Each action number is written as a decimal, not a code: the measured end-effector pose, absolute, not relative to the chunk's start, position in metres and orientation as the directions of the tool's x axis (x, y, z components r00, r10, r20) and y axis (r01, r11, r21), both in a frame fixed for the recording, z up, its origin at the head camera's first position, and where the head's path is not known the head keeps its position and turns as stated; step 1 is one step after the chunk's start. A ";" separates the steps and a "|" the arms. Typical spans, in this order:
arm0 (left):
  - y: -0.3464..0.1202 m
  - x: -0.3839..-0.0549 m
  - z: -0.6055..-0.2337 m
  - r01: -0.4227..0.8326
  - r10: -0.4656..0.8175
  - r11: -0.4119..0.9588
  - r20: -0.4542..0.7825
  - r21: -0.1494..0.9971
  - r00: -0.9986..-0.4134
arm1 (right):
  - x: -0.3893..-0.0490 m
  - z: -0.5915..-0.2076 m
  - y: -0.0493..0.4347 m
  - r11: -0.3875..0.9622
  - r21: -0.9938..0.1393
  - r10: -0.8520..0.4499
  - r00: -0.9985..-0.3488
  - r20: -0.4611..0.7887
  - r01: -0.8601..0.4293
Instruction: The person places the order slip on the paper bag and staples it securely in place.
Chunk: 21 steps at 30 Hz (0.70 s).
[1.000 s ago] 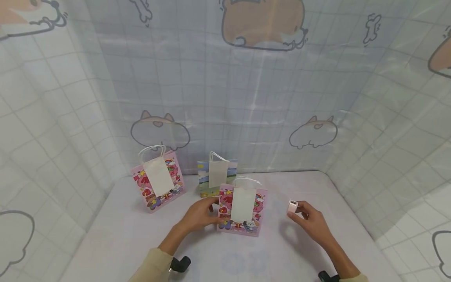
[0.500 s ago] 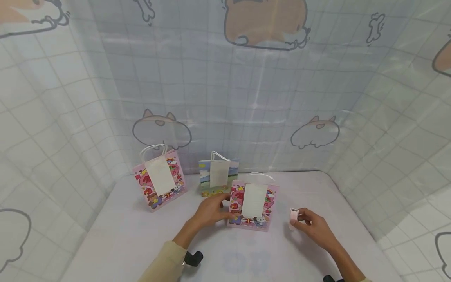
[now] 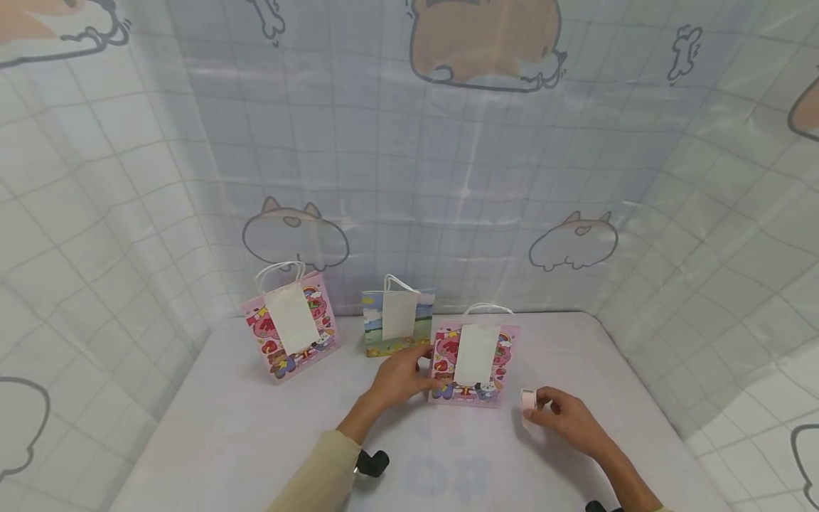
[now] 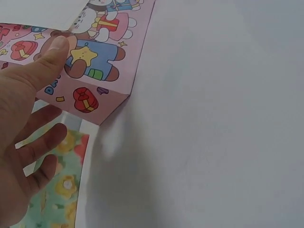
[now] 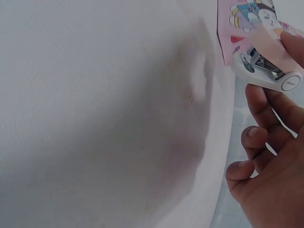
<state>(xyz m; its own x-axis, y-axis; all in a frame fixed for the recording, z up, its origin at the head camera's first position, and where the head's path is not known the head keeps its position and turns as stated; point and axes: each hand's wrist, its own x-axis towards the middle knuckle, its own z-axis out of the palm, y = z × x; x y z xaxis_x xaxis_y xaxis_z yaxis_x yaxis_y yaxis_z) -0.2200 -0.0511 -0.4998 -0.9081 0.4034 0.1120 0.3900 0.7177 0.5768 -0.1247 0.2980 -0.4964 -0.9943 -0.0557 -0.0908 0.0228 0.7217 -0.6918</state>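
Note:
A pink cartoon-print paper gift bag (image 3: 446, 355) with a white panel and white handles stands upright right of the middle. My left hand (image 3: 397, 378) pinches its lower left side; in the left wrist view the thumb lies on the printed front while the other fingers spread behind the side panel. My right hand (image 3: 571, 419) holds a small pink and white stapler (image 3: 528, 404) between thumb and index finger. In the right wrist view the stapler (image 5: 266, 66) appears close to the bag's corner (image 5: 232, 28); whether they touch I cannot tell.
Another pink gift bag (image 3: 291, 320) leans at the back left. A landscape-print gift bag (image 3: 398, 320) stands at the back middle, behind my left hand. The white table (image 3: 256, 441) is enclosed by curtains (image 3: 448, 199) with dog drawings.
My left hand has moved right and a little back, taking the pink gift bag with it. The right hand has lowered the stapler slightly toward the table, still holding it.

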 end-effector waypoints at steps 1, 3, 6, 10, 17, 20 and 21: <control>-0.049 -0.221 -0.500 0.392 0.401 0.718 0.119 0.575 -0.908 | -0.125 -0.496 0.297 0.719 -0.694 -0.061 -0.993 -0.099 0.025; -0.045 -0.222 -0.500 0.391 0.394 0.718 0.128 0.575 -0.910 | -0.125 -0.496 0.296 0.718 -0.695 -0.072 -0.990 -0.122 0.034; -0.039 -0.223 -0.500 0.372 0.372 0.716 0.128 0.590 -0.919 | -0.126 -0.497 0.295 0.721 -0.692 -0.110 -0.981 -0.160 0.032; -0.029 -0.226 -0.501 0.354 0.352 0.714 0.127 0.605 -0.927 | -0.127 -0.500 0.294 0.729 -0.685 -0.175 -0.963 -0.207 0.014; -0.013 -0.233 -0.507 0.337 0.323 0.725 0.135 0.601 -0.937 | -0.129 -0.503 0.291 0.731 -0.683 -0.209 -0.950 -0.231 0.005; -0.009 -0.235 -0.509 0.338 0.317 0.724 0.146 0.601 -0.937 | -0.130 -0.503 0.290 0.732 -0.681 -0.204 -0.951 -0.231 0.008; -0.008 -0.236 -0.509 0.337 0.314 0.725 0.147 0.600 -0.938 | -0.130 -0.503 0.290 0.733 -0.680 -0.199 -0.952 -0.233 0.013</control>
<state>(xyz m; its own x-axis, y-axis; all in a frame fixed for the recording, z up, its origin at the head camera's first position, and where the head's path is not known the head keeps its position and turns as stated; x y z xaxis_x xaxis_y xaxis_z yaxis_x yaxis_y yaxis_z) -0.2359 -0.0082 -0.5092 -0.9378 0.3144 0.1471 0.3373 0.7252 0.6003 -0.1303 0.2899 -0.5032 -0.9519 -0.1990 -0.2329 0.0132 0.7328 -0.6803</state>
